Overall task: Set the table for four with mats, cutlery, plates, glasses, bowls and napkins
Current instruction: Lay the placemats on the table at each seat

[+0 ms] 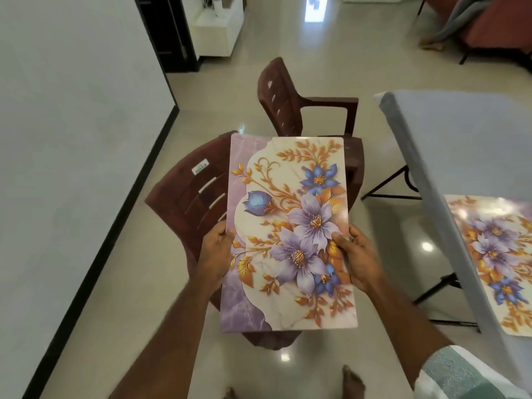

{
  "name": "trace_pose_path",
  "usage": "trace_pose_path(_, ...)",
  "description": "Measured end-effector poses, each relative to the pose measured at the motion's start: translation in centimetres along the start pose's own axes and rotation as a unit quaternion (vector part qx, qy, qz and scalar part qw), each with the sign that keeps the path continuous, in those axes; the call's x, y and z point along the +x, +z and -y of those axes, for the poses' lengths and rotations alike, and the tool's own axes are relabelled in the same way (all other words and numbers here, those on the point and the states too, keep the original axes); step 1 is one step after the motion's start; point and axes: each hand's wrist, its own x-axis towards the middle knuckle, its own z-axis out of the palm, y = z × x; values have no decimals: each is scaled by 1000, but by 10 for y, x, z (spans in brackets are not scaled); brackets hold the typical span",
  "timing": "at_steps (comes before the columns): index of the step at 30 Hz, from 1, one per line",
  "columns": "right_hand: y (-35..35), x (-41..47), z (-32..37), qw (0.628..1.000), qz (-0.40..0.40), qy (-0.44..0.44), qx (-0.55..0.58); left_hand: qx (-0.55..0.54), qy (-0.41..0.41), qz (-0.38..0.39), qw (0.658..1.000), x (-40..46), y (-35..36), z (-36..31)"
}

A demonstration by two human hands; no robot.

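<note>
I hold a floral place mat flat in front of me, above a brown chair. It has purple and blue flowers with orange leaves on a white and lilac ground. My left hand grips its left edge and my right hand grips its right edge, thumb on top. A second mat of the same pattern lies on the grey table at the right, near the table's left edge and partly cut off by the frame.
Two dark brown plastic chairs stand left of the table: one under the held mat, one farther away. A white wall runs along the left. A white cabinet and a seated person's legs are at the back.
</note>
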Motion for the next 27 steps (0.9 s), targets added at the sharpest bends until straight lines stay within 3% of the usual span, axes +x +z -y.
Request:
trace_pose_path(11, 167, 40, -17, 996, -68, -51, 6, 62, -6, 44, 997, 93, -151, -29)
trace_pose_path(18, 239, 130, -19, 992, -94, -66, 52, 87, -8, 89, 992, 213, -198, -77)
trace_pose_path(27, 307, 242, -3, 974, -204, -68, 78, 115, -24, 188, 975, 391, -203, -159)
